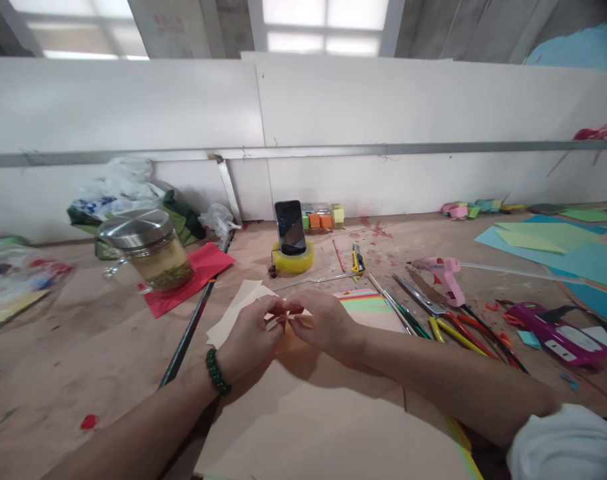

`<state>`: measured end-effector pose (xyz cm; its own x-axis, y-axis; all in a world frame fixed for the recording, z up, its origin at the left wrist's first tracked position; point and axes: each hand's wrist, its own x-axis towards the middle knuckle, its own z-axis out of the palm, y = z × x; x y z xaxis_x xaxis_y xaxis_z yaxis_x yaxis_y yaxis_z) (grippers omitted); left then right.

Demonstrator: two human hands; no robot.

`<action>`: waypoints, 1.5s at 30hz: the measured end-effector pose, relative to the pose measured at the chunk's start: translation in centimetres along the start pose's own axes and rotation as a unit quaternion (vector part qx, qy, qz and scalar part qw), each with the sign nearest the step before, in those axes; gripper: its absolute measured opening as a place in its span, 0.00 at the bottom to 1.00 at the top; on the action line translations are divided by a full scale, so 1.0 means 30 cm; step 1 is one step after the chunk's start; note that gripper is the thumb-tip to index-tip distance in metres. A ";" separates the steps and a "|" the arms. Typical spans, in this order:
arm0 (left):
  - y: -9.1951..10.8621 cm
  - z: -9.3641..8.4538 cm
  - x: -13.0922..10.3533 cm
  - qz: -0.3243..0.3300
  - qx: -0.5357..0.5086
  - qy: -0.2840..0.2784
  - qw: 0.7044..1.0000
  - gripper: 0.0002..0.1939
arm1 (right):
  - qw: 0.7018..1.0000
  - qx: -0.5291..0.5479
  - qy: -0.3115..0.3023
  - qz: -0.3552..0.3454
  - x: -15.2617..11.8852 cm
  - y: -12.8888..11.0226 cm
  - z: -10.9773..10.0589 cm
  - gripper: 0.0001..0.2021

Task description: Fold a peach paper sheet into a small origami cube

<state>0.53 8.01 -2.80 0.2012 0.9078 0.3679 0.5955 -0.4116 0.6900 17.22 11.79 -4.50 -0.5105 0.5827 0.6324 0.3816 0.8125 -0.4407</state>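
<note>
Both hands meet over a large pale sheet (303, 427) near the middle of the view. My left hand (256, 330), with a green bead bracelet at the wrist, has its thumb and fingers pinched on a small pale piece (276, 323). From the other side my right hand (323, 323) pinches the same small piece, fingertips close to those of the left. Its exact shape is partly hidden by the fingers. Pale paper pieces (233, 308) lie just beyond my left hand, and a stack of coloured paper (366, 303) shows behind my right hand.
A glass jar (158, 257) stands on red paper (210, 261) at the left. A phone (290, 227) leans on a yellow tape roll (294, 259). To the right lie a cutter (358, 259), scissors (423, 297), a pink glue gun (446, 277), a purple tool (558, 337) and coloured sheets (583, 250).
</note>
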 end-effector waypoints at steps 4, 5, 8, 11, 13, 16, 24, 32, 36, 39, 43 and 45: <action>0.010 -0.010 0.001 0.017 0.008 -0.038 0.999 0.15 | 1.000 -0.007 -0.016 -0.016 -0.003 0.013 0.000 0.13; 0.011 -0.012 0.002 0.018 0.007 -0.041 0.999 0.13 | 1.000 -0.004 -0.022 -0.010 -0.002 0.013 -0.002 0.14; 0.009 -0.014 0.007 0.010 -0.015 -0.025 1.000 0.11 | 0.999 0.029 -0.028 0.030 0.003 0.006 -0.016 0.18; 0.004 -0.013 0.012 -0.018 -0.040 -0.028 0.999 0.12 | 0.993 0.083 -0.022 0.081 0.011 -0.002 -0.033 0.20; 0.004 -0.015 0.015 -0.045 -0.054 -0.057 0.996 0.14 | 0.986 0.125 -0.028 0.105 0.016 -0.004 -0.041 0.19; 0.006 -0.021 0.020 -0.085 -0.073 -0.113 0.987 0.15 | 0.972 0.191 -0.054 0.128 0.024 -0.001 -0.043 0.20; -0.005 -0.024 0.029 -0.120 -0.082 -0.014 0.989 0.12 | 0.931 0.304 0.046 0.197 0.046 0.040 -0.042 0.12; -0.003 -0.019 0.024 -0.093 -0.046 0.038 0.994 0.08 | 0.920 0.313 -0.076 0.224 0.034 -0.040 -0.043 0.20; 0.002 0.002 0.012 -0.083 -0.031 0.035 0.995 0.07 | 0.927 0.281 -0.035 0.244 0.032 -0.036 -0.035 0.12; 0.005 0.019 0.005 -0.081 -0.030 0.028 0.996 0.07 | 0.941 0.275 -0.035 0.193 0.031 -0.008 -0.028 0.04; 0.014 0.010 0.007 -0.084 -0.070 0.003 0.994 0.07 | 0.966 0.211 -0.020 0.148 0.029 0.030 -0.025 0.09; 0.019 -0.007 0.011 -0.118 -0.150 -0.031 0.981 0.13 | 0.969 0.198 -0.005 0.147 0.028 0.043 -0.028 0.07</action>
<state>0.77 8.07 -2.15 0.1379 0.9800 0.1435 0.3770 -0.1859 0.9074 17.92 13.31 -3.99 -0.4326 0.7886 0.4369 0.1871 0.5526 -0.8122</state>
